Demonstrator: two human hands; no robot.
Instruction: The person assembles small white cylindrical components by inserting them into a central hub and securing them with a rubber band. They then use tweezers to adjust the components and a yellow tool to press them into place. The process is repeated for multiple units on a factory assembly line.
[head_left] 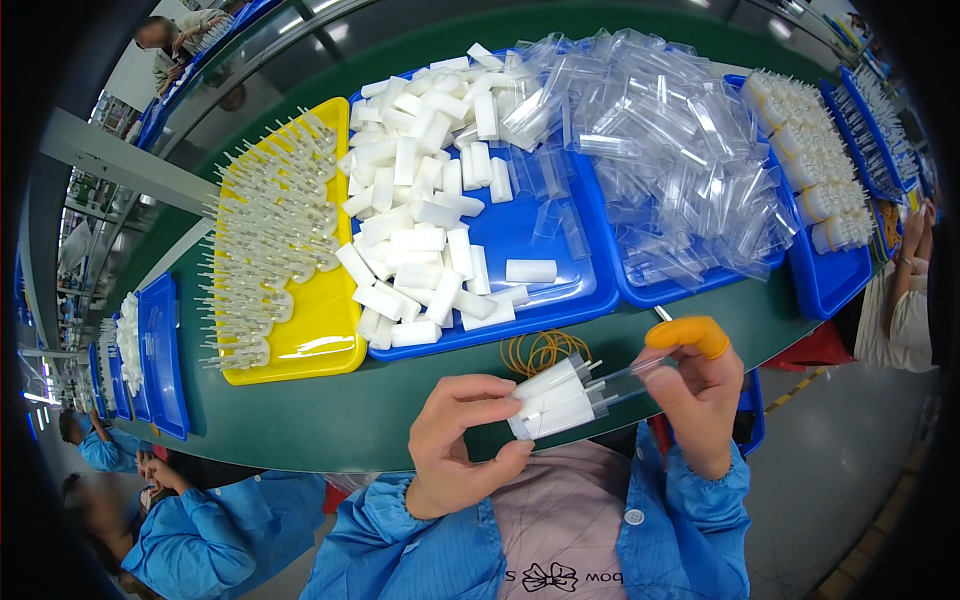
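Note:
My left hand (pixel 462 440) is closed around a bundle of white tube-like pieces (pixel 556 400), with clear plastic at its edges and thin white stems sticking out of its right end. Thumb and fingers press it from two sides. My right hand (pixel 698 395) wears an orange finger cot (pixel 690 335) on one finger. It pinches a clear plastic sleeve (pixel 628 378) that reaches to the bundle's right end. A thin pale tip (pixel 662 313) shows just beyond the covered finger; what it belongs to is hidden. Tan rubber bands (pixel 540 350) lie on the green table beyond the bundle.
A yellow tray (pixel 345 350) holds rows of white stemmed parts. Blue trays hold white blocks (pixel 415 240) and clear sleeves (pixel 680 150). Another blue tray (pixel 835 285) at right carries banded white bundles (pixel 800 150). Co-workers in blue sleeves (pixel 215 530) sit at the left.

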